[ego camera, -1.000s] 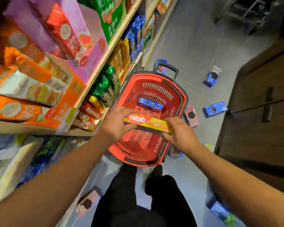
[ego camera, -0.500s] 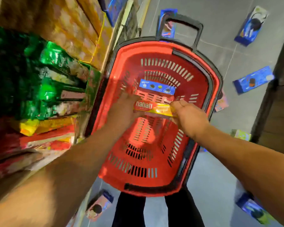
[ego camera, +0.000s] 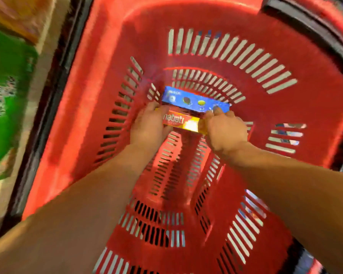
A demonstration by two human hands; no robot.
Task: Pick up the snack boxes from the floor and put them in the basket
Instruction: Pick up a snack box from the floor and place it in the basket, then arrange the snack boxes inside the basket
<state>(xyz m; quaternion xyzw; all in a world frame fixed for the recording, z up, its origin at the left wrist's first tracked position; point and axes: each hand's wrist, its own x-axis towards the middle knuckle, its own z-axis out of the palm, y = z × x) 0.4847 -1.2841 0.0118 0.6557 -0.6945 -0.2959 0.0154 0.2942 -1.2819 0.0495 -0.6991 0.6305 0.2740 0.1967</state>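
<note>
Head view, red basket (ego camera: 111, 80) filling the frame, left hand (ego camera: 149, 125) and right hand (ego camera: 225, 130) grasping opposite ends of a red and yellow snack box (ego camera: 183, 123) deep inside it, just beside a blue box (ego camera: 194, 100) on the basket floor, green packets (ego camera: 6, 91) blurred at left.

Green packs (ego camera: 6, 91) blurred, basket (ego camera: 83, 115) cropped.
</note>
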